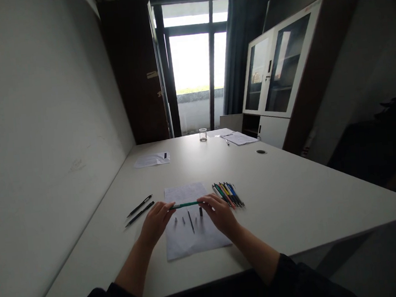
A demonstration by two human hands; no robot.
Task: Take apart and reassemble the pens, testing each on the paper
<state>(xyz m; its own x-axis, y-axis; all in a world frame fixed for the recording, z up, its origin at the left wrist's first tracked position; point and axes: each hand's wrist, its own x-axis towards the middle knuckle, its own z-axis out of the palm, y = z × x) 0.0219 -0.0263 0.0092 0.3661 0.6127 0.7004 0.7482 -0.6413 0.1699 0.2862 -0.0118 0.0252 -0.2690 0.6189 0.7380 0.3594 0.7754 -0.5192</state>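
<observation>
A green pen [186, 205] is held level between both hands above a white paper sheet [183, 248]. My left hand [156, 221] pinches its left end, and my right hand [220, 211] pinches its right end. Under the pen, on the sheet, lie a thin dark refill [191, 221], a short black piece [201, 211] and several small parts, too small to tell apart. Just right of the sheet is a row of colourful pens [228, 195]. Two dark pens [139, 210] lie on the table to the left of my left hand.
On the white table [272, 197], a glass jar [203, 135] stands at the far edge beside papers [241, 138] and a pen. Another sheet [152, 160] lies at the far left. A round cable hole [261, 151] is at the right. A wall runs along the left edge.
</observation>
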